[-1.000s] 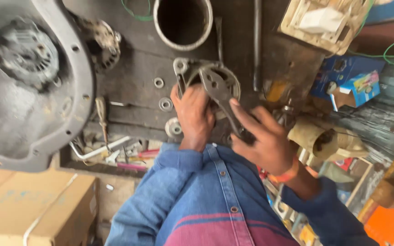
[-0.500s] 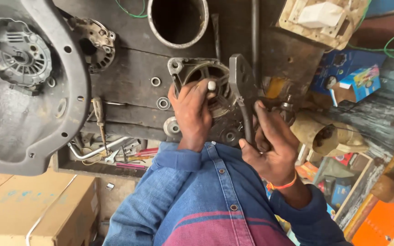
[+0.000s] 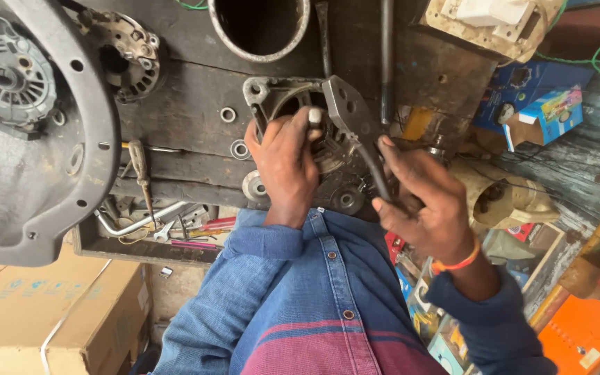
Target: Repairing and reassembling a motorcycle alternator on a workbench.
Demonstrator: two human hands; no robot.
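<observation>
blue box upper right, tan carton lower left

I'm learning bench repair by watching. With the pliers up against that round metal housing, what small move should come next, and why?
Probably close the pliers a little tighter before turning or pulling. The right hand grips only the handles, the pliers' head lies against the alternator housing, and the left hand already steadies the housing with a finger by the shaft end. Whether the jaws actually bite anything is hidden.

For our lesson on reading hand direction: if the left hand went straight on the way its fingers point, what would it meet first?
Already touching it: the left hand rests on the grey metal alternator housing; beyond lies the round metal ring, though depth is unclear.
</observation>
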